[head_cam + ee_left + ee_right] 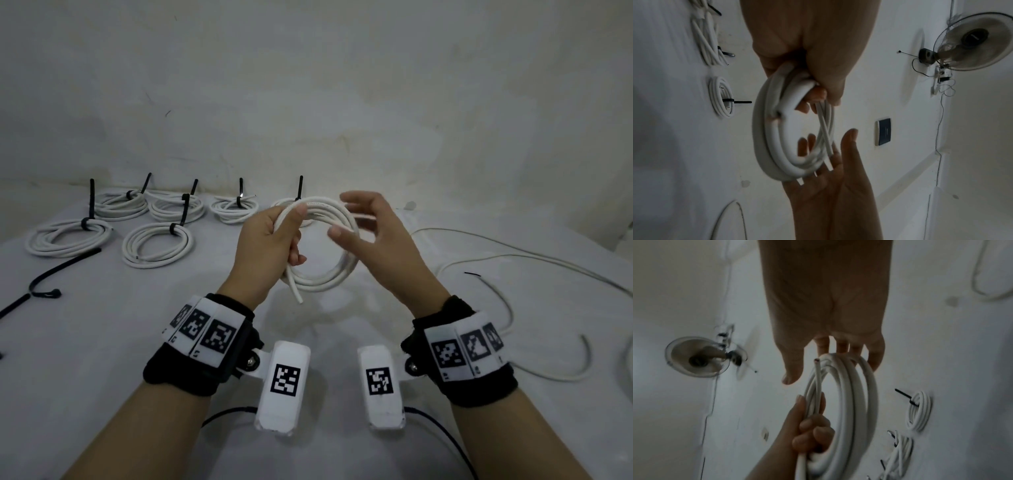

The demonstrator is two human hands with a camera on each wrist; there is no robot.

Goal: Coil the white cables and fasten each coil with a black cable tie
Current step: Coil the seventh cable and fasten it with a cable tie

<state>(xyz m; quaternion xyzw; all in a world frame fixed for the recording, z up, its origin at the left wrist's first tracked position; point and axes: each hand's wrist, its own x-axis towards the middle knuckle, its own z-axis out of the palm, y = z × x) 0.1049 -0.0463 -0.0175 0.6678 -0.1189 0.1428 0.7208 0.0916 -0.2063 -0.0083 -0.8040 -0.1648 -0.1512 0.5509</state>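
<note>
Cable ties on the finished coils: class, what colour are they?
Black; the cable ties show best in the head view, standing up from the white coils.

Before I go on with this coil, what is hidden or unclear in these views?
- Head view: the tied coil at the back sits behind the held coil and the left hand; only its tie tail shows.
- Head view: the loose cable runs off the right edge, its length unknown.
- Head view: the right hand is blurred; contact with the coil is unclear.
- Left wrist view: the left hand covers the grip point.
</note>
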